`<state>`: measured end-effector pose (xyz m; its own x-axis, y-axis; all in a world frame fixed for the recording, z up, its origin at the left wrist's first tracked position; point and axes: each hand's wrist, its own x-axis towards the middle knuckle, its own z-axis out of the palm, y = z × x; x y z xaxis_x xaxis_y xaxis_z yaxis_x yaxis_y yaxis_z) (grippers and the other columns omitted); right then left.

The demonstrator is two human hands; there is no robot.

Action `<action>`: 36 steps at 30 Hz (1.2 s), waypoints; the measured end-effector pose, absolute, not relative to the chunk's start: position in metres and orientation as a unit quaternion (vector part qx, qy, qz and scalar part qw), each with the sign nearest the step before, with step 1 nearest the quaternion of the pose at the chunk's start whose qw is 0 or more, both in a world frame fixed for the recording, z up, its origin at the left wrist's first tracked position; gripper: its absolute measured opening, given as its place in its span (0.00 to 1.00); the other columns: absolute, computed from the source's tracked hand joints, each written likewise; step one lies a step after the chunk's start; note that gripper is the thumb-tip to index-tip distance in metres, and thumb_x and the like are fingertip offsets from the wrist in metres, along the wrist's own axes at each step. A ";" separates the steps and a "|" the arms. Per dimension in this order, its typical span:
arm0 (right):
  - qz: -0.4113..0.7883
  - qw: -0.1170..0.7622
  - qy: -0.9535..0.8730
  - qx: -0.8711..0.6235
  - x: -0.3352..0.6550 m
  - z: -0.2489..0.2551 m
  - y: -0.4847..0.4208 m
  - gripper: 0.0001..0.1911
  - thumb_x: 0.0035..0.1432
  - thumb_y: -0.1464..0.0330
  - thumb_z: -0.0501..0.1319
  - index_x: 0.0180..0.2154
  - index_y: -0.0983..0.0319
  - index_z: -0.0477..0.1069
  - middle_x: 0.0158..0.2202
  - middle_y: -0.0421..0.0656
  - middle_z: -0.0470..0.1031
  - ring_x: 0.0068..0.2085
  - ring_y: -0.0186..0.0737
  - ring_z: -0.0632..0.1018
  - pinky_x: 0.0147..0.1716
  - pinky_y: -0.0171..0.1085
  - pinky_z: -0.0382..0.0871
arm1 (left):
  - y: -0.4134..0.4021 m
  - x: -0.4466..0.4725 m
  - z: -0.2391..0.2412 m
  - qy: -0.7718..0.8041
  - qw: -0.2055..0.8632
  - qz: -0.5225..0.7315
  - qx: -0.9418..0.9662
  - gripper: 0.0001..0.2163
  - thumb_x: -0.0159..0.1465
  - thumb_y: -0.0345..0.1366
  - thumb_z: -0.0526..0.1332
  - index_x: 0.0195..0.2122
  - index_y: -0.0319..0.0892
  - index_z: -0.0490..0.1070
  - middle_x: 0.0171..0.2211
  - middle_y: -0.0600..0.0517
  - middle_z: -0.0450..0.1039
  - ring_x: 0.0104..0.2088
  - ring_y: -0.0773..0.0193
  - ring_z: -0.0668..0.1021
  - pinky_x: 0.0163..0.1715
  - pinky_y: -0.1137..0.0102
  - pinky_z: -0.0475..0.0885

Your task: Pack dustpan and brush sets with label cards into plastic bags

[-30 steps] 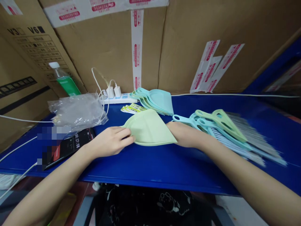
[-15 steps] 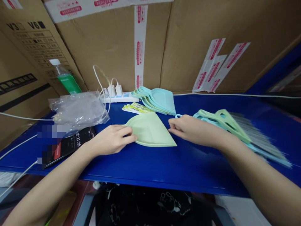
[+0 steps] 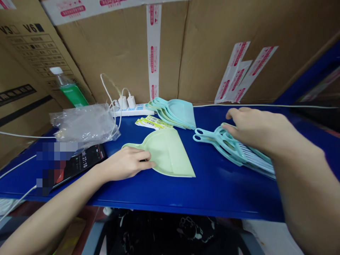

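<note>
A pale green dustpan [image 3: 170, 154] lies on the blue table. My left hand [image 3: 130, 162] is closed round its handle end, the fingers curled over the near rim. To the right is a pile of small brushes [image 3: 225, 143], mostly light blue, with ring-shaped handle ends and pale bristles. Over the pile's far side is my right hand [image 3: 255, 125], thumb and forefinger apart. A bit of pale green handle shows beside the thumb. Its other fingers are hidden, and so is most of that brush.
Behind the green dustpan are stacked blue and green dustpans [image 3: 180, 109] and yellow-green labels [image 3: 152, 122]. At left are a phone [image 3: 87, 159], clear plastic bags [image 3: 85, 122], a bottle [image 3: 73, 92] and a power strip [image 3: 135, 110] with cables. Cardboard boxes [image 3: 119, 49] stand along the back.
My right hand has left the dustpan's straight edge and moved right to the brushes. The green dustpan has turned slightly under my left hand, showing more of its handle.
</note>
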<state>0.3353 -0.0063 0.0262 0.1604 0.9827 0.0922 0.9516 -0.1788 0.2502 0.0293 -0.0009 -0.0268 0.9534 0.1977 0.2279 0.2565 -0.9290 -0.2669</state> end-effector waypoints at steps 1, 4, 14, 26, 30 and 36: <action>0.111 0.079 0.637 0.759 0.340 0.025 -0.005 0.14 0.62 0.63 0.53 0.41 0.65 0.72 0.42 0.56 0.76 0.39 0.50 0.77 0.25 0.38 0.59 | -0.001 0.030 -0.027 -0.115 0.144 -0.097 -0.978 0.15 0.69 0.26 0.46 0.42 0.42 0.73 0.29 0.54 0.71 0.24 0.69 0.71 0.25 0.73 0.64; 0.080 0.098 0.644 0.754 0.350 0.020 -0.003 0.15 0.63 0.64 0.53 0.42 0.65 0.74 0.44 0.57 0.76 0.42 0.51 0.77 0.28 0.39 0.61 | -0.001 0.030 -0.028 -0.114 0.128 -0.093 -0.981 0.16 0.69 0.26 0.46 0.43 0.43 0.73 0.30 0.53 0.72 0.24 0.69 0.71 0.26 0.73 0.64; 0.107 0.159 0.674 0.713 0.344 0.020 -0.002 0.11 0.63 0.75 0.50 0.41 0.70 0.69 0.36 0.59 0.76 0.37 0.49 0.76 0.29 0.38 0.59 | -0.003 0.034 -0.028 -0.086 0.083 -0.143 -0.982 0.16 0.71 0.29 0.47 0.42 0.42 0.75 0.31 0.52 0.77 0.26 0.68 0.74 0.26 0.72 0.66; 0.228 -0.100 0.841 0.479 0.312 -0.001 -0.005 0.17 0.66 0.71 0.44 0.44 0.66 0.70 0.37 0.53 0.74 0.37 0.47 0.74 0.35 0.41 0.64 | 0.008 0.018 -0.013 -0.378 0.043 -0.143 -0.914 0.20 0.71 0.44 0.46 0.44 0.39 0.74 0.38 0.47 0.78 0.39 0.59 0.77 0.39 0.65 0.73; 0.182 -0.100 0.903 0.376 0.289 -0.014 -0.010 0.18 0.67 0.71 0.44 0.48 0.66 0.69 0.38 0.51 0.75 0.38 0.46 0.74 0.36 0.41 0.65 | 0.012 0.021 -0.022 -0.383 -0.031 -0.106 -0.917 0.16 0.70 0.36 0.46 0.45 0.39 0.73 0.41 0.47 0.78 0.41 0.60 0.78 0.41 0.65 0.73; 0.145 -0.128 0.927 0.322 0.267 -0.027 -0.014 0.16 0.68 0.70 0.47 0.46 0.65 0.71 0.41 0.51 0.77 0.42 0.46 0.76 0.41 0.43 0.66 | 0.015 0.031 -0.031 -0.347 -0.148 -0.152 -0.914 0.14 0.69 0.33 0.48 0.41 0.39 0.74 0.35 0.50 0.76 0.35 0.65 0.77 0.36 0.71 0.70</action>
<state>0.2672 -0.0136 -0.0268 -0.7597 0.5603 0.3299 0.6342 0.7506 0.1855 0.0315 0.0148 -0.0310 0.7131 0.6791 0.1740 0.5892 -0.7151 0.3760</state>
